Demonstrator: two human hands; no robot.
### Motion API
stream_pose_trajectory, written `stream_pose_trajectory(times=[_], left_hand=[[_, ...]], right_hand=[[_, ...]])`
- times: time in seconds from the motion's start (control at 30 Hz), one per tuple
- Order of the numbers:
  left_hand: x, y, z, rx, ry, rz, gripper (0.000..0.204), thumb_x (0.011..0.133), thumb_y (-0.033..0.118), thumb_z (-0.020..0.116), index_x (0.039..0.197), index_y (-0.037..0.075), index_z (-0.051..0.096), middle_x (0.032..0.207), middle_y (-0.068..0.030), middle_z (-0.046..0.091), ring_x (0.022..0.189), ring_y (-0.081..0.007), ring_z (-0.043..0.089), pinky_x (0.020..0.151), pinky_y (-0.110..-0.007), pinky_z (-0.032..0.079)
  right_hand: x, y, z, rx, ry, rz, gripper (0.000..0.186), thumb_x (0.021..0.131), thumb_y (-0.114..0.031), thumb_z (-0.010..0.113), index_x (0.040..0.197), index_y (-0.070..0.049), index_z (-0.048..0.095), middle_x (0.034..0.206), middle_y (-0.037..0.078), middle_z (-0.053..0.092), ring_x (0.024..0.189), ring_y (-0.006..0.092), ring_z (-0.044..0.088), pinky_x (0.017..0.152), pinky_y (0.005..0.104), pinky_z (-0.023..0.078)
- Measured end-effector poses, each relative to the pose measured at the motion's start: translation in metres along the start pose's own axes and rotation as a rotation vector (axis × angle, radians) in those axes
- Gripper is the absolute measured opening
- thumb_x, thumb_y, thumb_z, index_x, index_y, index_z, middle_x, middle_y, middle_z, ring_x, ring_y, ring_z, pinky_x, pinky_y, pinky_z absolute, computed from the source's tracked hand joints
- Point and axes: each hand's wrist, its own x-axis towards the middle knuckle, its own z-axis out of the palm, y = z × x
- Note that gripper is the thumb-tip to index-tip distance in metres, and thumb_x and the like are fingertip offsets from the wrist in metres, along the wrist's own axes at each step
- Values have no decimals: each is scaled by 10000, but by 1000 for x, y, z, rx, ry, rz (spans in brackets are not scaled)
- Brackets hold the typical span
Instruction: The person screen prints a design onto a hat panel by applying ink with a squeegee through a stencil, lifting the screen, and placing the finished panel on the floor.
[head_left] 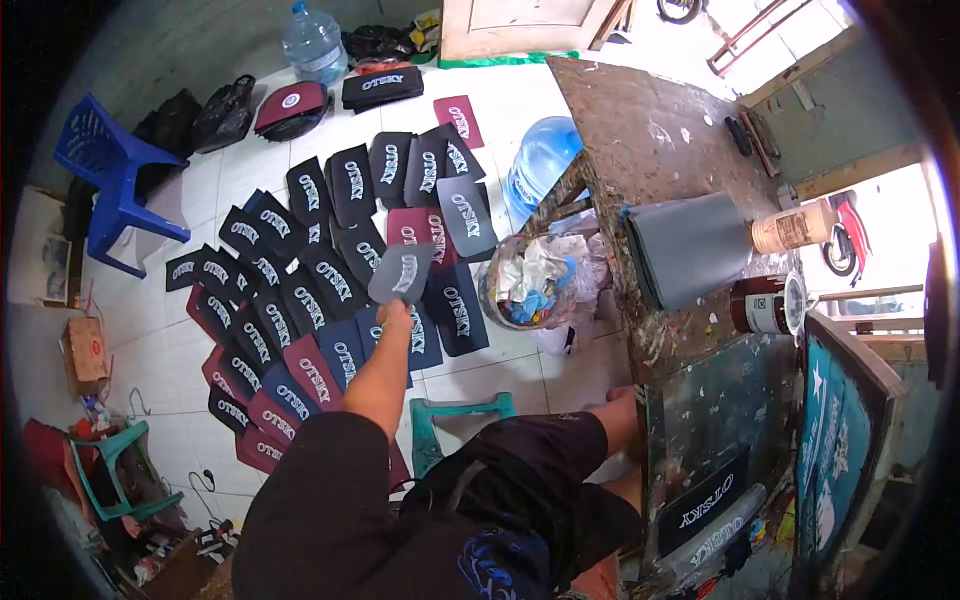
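My left hand [395, 315] reaches out over the floor, its fingers closed on the lower edge of a grey printed panel [402, 272] with white lettering. That panel is over many similar flat pieces laid out in overlapping rows. Close to the hand lie a dark navy panel [455, 310], a maroon panel [407, 224] and a larger grey panel [466, 216]. Black panels [333, 280] spread to the left, with more maroon ones [313, 370] nearer me. My right hand is out of view.
On my right stands a paint-stained wooden table [650, 120] with a stack of dark grey sheets [690, 250] and a tub [768, 305]. A bag of crumpled waste [530, 280] and a water jug [545, 165] sit beside it. A blue chair [125, 190] is far left; a green stool [425, 435] is near my legs.
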Motion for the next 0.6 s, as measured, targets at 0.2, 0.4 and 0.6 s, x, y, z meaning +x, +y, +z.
stream_pose_trajectory(times=[0.2, 0.4, 0.6], left_hand=[[7, -94, 95, 1415, -424, 739, 319, 942, 324, 625, 1078, 38, 662, 1157, -170, 677, 1035, -360, 672, 859, -479, 540], [56, -159, 4, 1770, -611, 394, 339, 913, 274, 668, 1154, 37, 658, 1237, -132, 679, 1171, -333, 645, 893, -440, 554], [-88, -113, -1, 691, -265, -345, 380, 807, 257, 777, 1042, -14, 653, 1035, -232, 694, 996, -352, 688, 859, -457, 535]], right_hand=[[-13, -22, -45, -179, 83, -58, 499, 953, -426, 575, 905, 64, 658, 720, 194, 566, 678, 309, 487, 698, 454, 441], [-4, -22, 13, 46, 14, -131, 500, 966, -422, 562, 872, 64, 639, 693, 211, 530, 655, 311, 457, 677, 465, 426], [-6, -17, -30, -12, -1, -25, 464, 979, -387, 557, 906, 62, 652, 732, 235, 567, 682, 332, 485, 717, 467, 437]])
